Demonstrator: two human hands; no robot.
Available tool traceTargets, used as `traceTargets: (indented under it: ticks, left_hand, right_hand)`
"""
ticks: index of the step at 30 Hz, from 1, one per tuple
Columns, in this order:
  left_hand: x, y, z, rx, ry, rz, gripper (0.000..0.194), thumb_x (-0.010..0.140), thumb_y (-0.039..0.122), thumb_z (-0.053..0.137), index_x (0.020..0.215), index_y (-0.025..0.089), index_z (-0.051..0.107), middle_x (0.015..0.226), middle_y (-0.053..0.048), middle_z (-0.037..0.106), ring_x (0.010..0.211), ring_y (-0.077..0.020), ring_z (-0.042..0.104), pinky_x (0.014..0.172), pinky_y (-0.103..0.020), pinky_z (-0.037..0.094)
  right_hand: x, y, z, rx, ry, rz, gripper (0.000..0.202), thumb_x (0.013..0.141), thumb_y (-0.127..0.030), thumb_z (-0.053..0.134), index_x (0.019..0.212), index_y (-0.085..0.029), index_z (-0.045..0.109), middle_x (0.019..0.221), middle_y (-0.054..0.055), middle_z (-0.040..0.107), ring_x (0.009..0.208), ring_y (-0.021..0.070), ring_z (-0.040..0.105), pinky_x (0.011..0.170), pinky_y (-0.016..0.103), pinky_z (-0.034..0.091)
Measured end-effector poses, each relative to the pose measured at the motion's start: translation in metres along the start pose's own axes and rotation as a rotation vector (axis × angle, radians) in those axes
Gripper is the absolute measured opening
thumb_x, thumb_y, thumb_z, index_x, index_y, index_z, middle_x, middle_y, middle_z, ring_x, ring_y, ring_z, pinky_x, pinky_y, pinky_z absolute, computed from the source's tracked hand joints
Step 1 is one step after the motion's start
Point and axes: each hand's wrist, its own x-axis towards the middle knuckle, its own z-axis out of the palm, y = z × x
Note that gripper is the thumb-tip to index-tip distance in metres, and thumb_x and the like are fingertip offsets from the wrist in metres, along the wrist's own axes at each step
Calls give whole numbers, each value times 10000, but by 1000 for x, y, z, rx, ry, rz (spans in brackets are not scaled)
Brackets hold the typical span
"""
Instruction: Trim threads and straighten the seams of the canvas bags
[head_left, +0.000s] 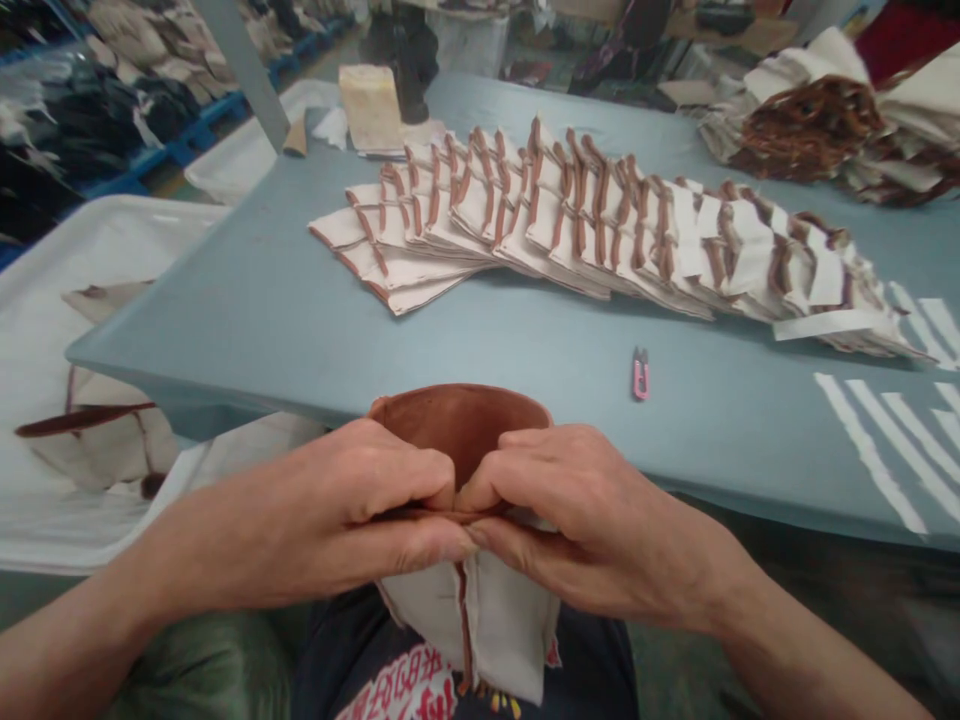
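An open, rounded sewn fabric piece (502, 625) is held over my lap by its near rim; its exact kind is unclear. Brown shows on its inside, cream panels on its outside, with a brown seam running down the near side. My left hand (390, 500) pinches that rim between thumb and bent fingers. Right beside it, my right hand (555, 510) pinches the same rim, the two thumbs meeting above the seam. Beyond my hands, pink thread snips (640, 376) lie on the blue table (315, 340).
A long overlapping row of cream and brown sewn pieces (525, 215) crosses the table. White strips (870, 450) hang at its right edge. Brown and cream bundles (806, 120) sit at the back right. To the left, a white bin (45, 270) holds more pieces. A yellowish block (370, 108) stands at the back.
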Motion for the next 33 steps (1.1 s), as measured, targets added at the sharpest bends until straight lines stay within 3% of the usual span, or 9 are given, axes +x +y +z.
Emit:
traceTargets:
  ticks: [5, 8, 12, 15, 18, 23, 28, 33]
  left_hand:
    - [0, 16, 14, 217, 135, 100, 306, 1007, 169, 501, 709, 215, 455, 611, 66, 517, 528, -110, 473, 531, -334, 272]
    - [-2, 23, 29, 305, 318, 122, 289, 946, 118, 475, 682, 223, 417, 573, 61, 500, 482, -111, 433, 497, -341, 248]
    - [-7, 23, 53, 95, 473, 140, 272, 871, 67, 461, 690, 224, 334, 537, 86, 407, 467, -91, 380, 480, -311, 233]
    - [-11, 20, 72, -129, 528, 117, 315, 849, 31, 469, 702, 220, 264, 546, 92, 290, 460, -84, 294, 477, -299, 216]
    - [-17, 21, 83, -276, 512, 154, 340, 902, 87, 498, 703, 226, 260, 546, 92, 295, 463, -84, 317, 486, -290, 248]
    - [-24, 15, 72, -139, 568, 104, 336, 945, 108, 495, 675, 217, 327, 530, 91, 380, 460, -75, 367, 490, -271, 275]
    - [-30, -10, 50, 123, 403, -28, 308, 1003, 170, 472, 702, 203, 528, 596, 62, 576, 517, -81, 538, 521, -217, 369]
    - [-47, -13, 40, 302, 500, 9, 344, 954, 167, 453, 614, 218, 458, 509, 45, 491, 442, -107, 446, 465, -269, 311]
  right_hand:
    - [-3, -11, -8, -25, -54, 32, 143, 981, -145, 537, 913, -165, 661, 792, 19, 702, 752, 156, 643, 713, 302, 417]
    - [-1, -18, -5, -78, -34, 19, 264, 1027, -277, 492, 843, -164, 644, 751, 29, 688, 685, 160, 611, 658, 322, 390]
    - [3, -13, 5, -84, 54, -71, 564, 1131, -472, 291, 802, -169, 633, 719, 45, 687, 641, 154, 592, 632, 318, 382]
    - [4, 4, 10, -61, 107, -98, 613, 1135, -527, 254, 804, -176, 631, 733, 54, 711, 652, 152, 609, 647, 301, 400]
    - [3, 24, 8, 45, 158, -49, 623, 1121, -581, 267, 809, -183, 630, 708, 29, 681, 627, 136, 588, 642, 274, 409]
    - [-9, 42, 2, 127, 185, 35, 690, 1095, -661, 232, 794, -182, 627, 709, 19, 633, 627, 138, 554, 646, 271, 401]
    - [-17, 31, -1, 18, 144, 55, 717, 1066, -720, 172, 699, -212, 520, 631, -14, 494, 576, 143, 435, 615, 293, 325]
    - [-13, 21, 2, 159, 196, 8, 654, 1067, -708, 286, 699, -213, 504, 631, -30, 461, 565, 130, 409, 609, 285, 321]
